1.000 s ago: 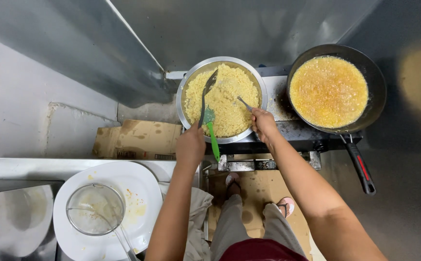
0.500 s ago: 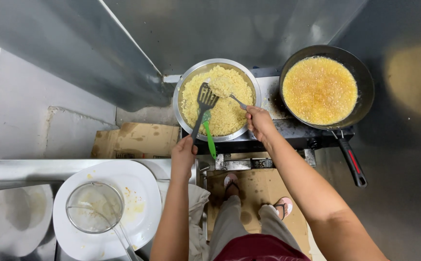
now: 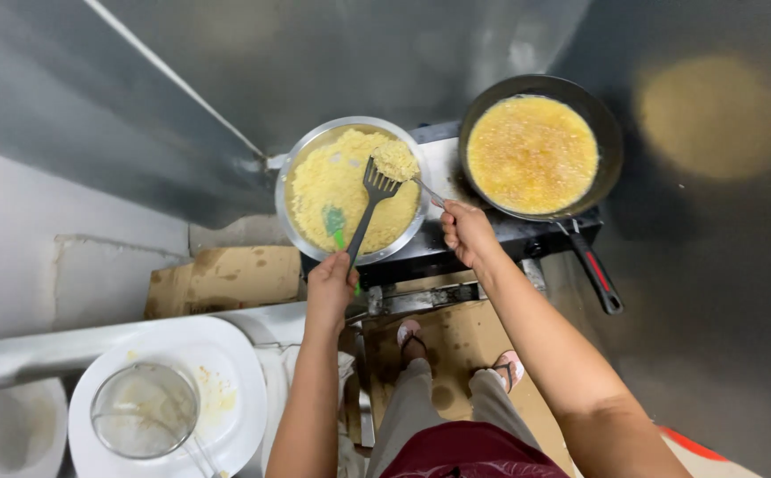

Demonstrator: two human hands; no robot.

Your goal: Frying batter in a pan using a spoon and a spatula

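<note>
Spatula (image 3: 370, 202) first: black and slotted, it's tilted over the round steel pan (image 3: 290, 212) with a clump of yellow crumbly food (image 3: 396, 160) sitting on its head, lifted a bit above the rest. We've got our left hand (image 3: 331, 285) curled tight round the handle at the pan's near rim, fingers pressed together. Our right hand (image 3: 467, 232) pinches a thin metal utensil (image 3: 427, 191) whose tip meets that clump. A green bit (image 3: 336, 222) pokes up from the food just beside the spatula's shaft; can't tell what it belongs to. The pan is packed nearly full. Just to the right on the same stove (image 3: 443, 250) sits a dark frying pan (image 3: 611, 146) of bubbling orange-yellow batter, black-and-red handle (image 3: 597, 276) pointing back toward us. Down left, well apart, a white plate (image 3: 231, 381) holds a glass bowl (image 3: 144, 410), with cardboard (image 3: 222, 276) between.
</note>
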